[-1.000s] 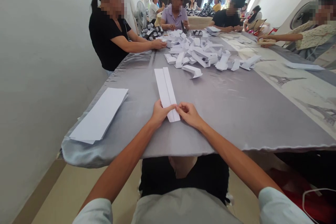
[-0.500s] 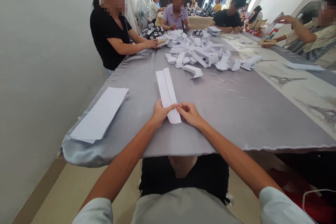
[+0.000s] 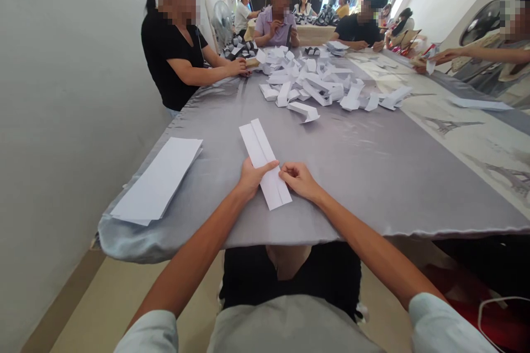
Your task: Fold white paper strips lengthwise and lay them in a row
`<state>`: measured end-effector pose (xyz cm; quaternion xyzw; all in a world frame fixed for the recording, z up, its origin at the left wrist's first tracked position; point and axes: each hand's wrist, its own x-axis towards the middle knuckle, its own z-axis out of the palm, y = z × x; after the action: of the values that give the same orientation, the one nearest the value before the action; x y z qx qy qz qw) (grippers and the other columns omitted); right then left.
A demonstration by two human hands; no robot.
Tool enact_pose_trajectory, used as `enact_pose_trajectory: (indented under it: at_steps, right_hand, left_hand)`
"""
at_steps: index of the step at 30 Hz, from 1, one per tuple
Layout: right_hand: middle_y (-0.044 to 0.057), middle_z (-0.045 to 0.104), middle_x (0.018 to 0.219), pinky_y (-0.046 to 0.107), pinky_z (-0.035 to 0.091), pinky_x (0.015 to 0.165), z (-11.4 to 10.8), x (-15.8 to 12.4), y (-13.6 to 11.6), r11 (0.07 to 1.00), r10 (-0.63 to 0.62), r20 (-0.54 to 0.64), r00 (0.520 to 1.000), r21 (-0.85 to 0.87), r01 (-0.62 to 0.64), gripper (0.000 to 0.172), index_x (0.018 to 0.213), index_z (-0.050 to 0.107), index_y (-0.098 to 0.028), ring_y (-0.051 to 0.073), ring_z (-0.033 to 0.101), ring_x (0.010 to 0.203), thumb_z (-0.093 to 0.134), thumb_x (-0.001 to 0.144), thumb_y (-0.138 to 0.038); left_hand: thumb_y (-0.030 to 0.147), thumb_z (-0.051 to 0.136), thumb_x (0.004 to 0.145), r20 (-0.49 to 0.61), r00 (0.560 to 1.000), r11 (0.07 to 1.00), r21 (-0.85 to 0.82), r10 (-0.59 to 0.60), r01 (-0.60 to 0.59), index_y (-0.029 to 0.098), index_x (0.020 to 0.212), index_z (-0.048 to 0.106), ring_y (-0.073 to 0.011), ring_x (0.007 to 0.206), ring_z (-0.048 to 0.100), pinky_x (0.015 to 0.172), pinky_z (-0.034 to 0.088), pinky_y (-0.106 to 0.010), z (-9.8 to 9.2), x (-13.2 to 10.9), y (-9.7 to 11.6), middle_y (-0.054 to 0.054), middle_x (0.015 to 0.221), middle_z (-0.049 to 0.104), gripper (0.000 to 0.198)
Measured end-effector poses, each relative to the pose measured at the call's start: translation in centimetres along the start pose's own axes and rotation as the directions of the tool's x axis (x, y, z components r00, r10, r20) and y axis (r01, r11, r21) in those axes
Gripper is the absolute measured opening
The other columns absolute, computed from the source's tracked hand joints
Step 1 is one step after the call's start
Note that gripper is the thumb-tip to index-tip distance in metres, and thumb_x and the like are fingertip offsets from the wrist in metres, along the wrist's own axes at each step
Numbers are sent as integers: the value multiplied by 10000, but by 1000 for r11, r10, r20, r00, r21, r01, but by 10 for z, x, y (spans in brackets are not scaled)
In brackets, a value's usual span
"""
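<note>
A long white folded paper strip (image 3: 261, 146) slants across the space before me, with a lengthwise crease or flap edge along it. My left hand (image 3: 252, 177) grips it from the left, thumb laid over the top and fingers underneath. At the strip's right edge is my right hand (image 3: 298, 178), its fingers curled in a pinch; whether they hold the paper's edge I cannot tell. To the left lies a stack of flat white paper sheets (image 3: 159, 179) near the table's corner.
A grey cloth covers the table (image 3: 356, 176). Farther back is a heap of folded white paper pieces (image 3: 314, 80). Co-workers sit or stand around: one in black at left (image 3: 176, 55), one in purple (image 3: 275, 25), others at right. A wall (image 3: 83, 94) runs along the left.
The paper strip has tilted further left at its far end, and its near end has swung right and toward me. My hands stay nearly in place. The co-worker at right has lowered a hand.
</note>
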<state>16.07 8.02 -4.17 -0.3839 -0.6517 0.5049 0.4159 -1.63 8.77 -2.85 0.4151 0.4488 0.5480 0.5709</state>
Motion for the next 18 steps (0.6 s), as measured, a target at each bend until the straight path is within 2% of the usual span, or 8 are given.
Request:
enact_pose_trajectory:
  at_steps: [6,13,18]
  right_hand:
    - [-27,511,651,265,323,532,2,1,2,1000,2,-38,999,4,-2,337,741,542,-208,122,448,573,637,929,-472]
    - [-39,437,613,268,289,532,1,1,3,999,-17,-29,999,-43,15,334,674,496,-212,115,389,560,635,899,-416]
    - [-25,507,690,266,325,556,2,0,0,1000,-8,-23,1000,13,8,330,785,555,-206,126,447,608,638,938,-487]
  left_hand:
    - [357,1003,587,15,1000,1000,17,-20,20,136,953,714,-228,818,703,720,584,-351,0,0,2,-103,950,755,517]
    - [353,1006,578,-20,1000,999,-30,-11,10,133,935,714,-218,805,698,723,578,-350,1,0,1,-103,955,753,511]
    - [342,1009,580,7,999,999,-24,-33,34,133,946,718,-219,811,698,724,583,-352,1,-1,1,-99,946,751,512]
